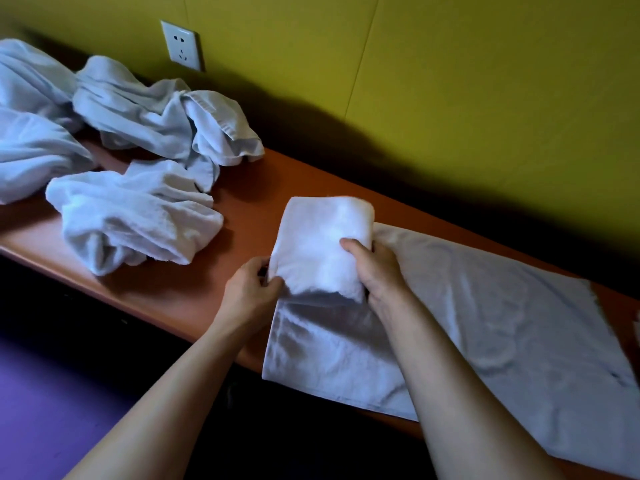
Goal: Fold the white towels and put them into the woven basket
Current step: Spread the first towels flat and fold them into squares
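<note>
A folded towel (320,247) is held between both hands over the near part of the shelf (242,192). Its left near corner is pinched by the left hand (251,285), and its right edge is gripped by the right hand (375,271), whose fingers are curled round the fold. The long axis of the bundle runs from near to far, leaning slightly to the right, so the hands sit at its near end, one on each side, about equally close.

The bundle lies directly over the left end of a flat towel (485,323), which is spread along the shelf with its long axis running right and near. Whether the bundle is a part of that sheet or a separate piece cannot be told from this view.

No woven basket is seen, so the direction of the carry cannot be judged; it must lie outside the view.

The folded towel looks white, thick and soft, several layers deep, with a rounded far edge. Further unfolded towels (138,216) are heaped at the left and far left of the shelf, well apart from the hands. A socket (180,46) is set in the yellow wall (450,81) behind them.
</note>
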